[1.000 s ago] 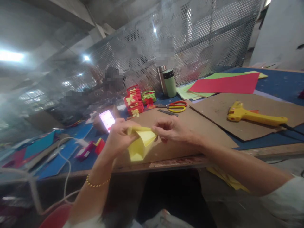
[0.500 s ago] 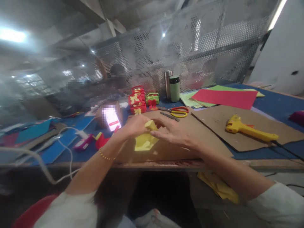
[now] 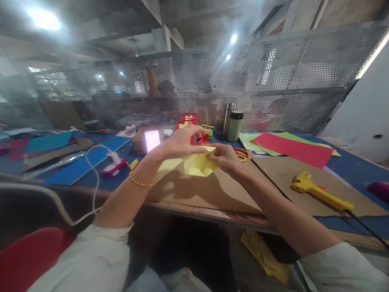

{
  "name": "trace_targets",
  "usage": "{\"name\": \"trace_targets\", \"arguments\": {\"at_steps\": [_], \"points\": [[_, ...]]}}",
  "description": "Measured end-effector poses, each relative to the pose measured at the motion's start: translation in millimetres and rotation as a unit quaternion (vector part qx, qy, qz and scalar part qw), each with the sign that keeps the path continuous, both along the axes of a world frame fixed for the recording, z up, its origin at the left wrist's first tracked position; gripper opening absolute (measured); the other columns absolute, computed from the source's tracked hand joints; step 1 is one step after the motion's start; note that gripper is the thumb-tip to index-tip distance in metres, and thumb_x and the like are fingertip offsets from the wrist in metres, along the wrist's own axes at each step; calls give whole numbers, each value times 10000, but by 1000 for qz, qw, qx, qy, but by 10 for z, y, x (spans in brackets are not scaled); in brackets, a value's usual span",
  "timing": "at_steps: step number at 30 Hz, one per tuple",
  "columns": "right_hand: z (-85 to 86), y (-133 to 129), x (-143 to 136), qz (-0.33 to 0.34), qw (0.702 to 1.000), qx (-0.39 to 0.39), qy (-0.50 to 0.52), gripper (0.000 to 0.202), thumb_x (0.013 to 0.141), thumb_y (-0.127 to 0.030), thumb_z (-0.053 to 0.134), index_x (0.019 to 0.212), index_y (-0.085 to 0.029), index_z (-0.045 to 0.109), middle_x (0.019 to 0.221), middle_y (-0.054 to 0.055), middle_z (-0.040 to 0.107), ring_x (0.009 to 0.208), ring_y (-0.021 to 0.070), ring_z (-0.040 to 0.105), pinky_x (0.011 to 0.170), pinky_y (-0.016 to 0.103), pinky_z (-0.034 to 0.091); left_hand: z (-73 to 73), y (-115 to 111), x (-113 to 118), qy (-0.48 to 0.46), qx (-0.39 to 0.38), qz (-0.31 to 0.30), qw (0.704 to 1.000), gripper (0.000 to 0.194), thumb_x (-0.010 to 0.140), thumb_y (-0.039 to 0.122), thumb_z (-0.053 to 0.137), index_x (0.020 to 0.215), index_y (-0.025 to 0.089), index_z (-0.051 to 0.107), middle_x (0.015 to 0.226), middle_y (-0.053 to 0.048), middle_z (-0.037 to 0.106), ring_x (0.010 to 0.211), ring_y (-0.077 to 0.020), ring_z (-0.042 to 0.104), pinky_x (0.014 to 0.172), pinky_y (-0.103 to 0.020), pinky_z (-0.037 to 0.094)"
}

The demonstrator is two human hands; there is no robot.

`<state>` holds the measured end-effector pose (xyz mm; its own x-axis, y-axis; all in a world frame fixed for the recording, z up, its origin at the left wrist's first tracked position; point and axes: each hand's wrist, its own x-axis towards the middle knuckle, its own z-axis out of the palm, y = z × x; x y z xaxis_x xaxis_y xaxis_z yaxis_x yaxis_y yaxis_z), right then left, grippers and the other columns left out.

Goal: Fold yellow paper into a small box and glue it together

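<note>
A folded piece of yellow paper (image 3: 200, 165) is held up in front of me, above the brown cardboard (image 3: 194, 192). My right hand (image 3: 227, 159) pinches its right edge between thumb and fingers. At the upper left, my left hand (image 3: 182, 142) has its thumb along the paper's top edge. Its fingers curve above, apart from the thumb, with red showing through the gap. Another flat yellow piece (image 3: 167, 168) lies on the cardboard, below my left wrist. Behind my hands, red-handled and yellow-handled scissors (image 3: 241, 154) are partly covered.
A yellow glue gun (image 3: 322, 192) lies on cardboard at right. Red paper (image 3: 293, 149) and green sheets are behind it. A green tumbler (image 3: 235, 126) and a steel flask (image 3: 227, 117) stand at the back. Left are a lit phone (image 3: 152, 140), a purple device (image 3: 114, 168) and white cables.
The rolled yellow paper now looks opened out and raised. My left hand's fingers have lifted; my right hand has shifted to pinch the right edge. The camera view has tilted up.
</note>
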<state>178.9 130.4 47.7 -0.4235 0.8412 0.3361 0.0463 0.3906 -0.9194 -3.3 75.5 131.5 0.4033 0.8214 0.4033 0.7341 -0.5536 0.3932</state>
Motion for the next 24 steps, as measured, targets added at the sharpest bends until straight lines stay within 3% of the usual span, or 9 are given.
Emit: {"name": "trace_targets", "arguments": {"at_steps": [3,6,8,10,13,16,19,24], "points": [[20,-40,-6,-6,997,-39,60,240,579,-341,662,751,-174,666,668,7,671,596,150,592,540,253,445,-144,-152,-231,-129,24,64,989,356,879,462,617,1034,147,670,1013,-102,720,932,-198,662,835,-338,522],[51,-62,-65,-33,992,-34,115,270,567,-388,699,731,-176,667,674,17,686,604,159,608,551,268,470,-400,-252,-395,-208,-103,65,971,388,906,523,596,902,140,663,859,-90,723,772,-174,687,747,-329,567],[79,-62,-126,-43,990,-23,134,288,576,-415,718,733,-177,676,676,23,690,603,161,609,555,279,481,-530,-284,-447,-288,-180,41,940,440,898,577,605,878,139,642,818,-92,728,717,-182,713,744,-355,594],[105,-52,-188,-44,989,-16,144,303,585,-441,738,726,-181,675,667,23,686,590,156,599,547,282,481,-583,-297,-469,-348,-203,9,915,460,867,593,655,898,134,646,825,-100,742,719,-195,735,763,-364,607],[111,-17,-256,-43,988,-2,150,348,603,-496,763,734,-186,673,659,21,678,575,151,588,534,283,477,-544,-285,-491,-394,-186,-19,900,466,845,583,686,921,123,676,844,-108,749,729,-192,734,743,-348,609],[61,28,-275,-42,988,7,146,401,616,-554,781,761,-194,682,664,25,686,578,167,606,537,301,498,-453,-238,-517,-348,-150,-11,925,390,861,520,664,844,132,691,792,-76,724,696,-154,681,697,-311,580],[-23,62,-252,-44,989,7,139,418,609,-572,799,767,-199,694,671,37,702,593,194,637,534,314,516,-373,-163,-507,-220,-91,11,971,314,870,417,633,682,164,638,657,-21,645,618,-111,577,601,-255,487],[-92,77,-146,-57,987,-29,150,396,579,-517,825,778,-193,711,678,39,717,596,199,655,543,315,538,-280,-40,-402,-150,-96,-17,984,336,882,377,595,603,195,553,566,-10,596,548,-100,549,530,-246,406]]}}
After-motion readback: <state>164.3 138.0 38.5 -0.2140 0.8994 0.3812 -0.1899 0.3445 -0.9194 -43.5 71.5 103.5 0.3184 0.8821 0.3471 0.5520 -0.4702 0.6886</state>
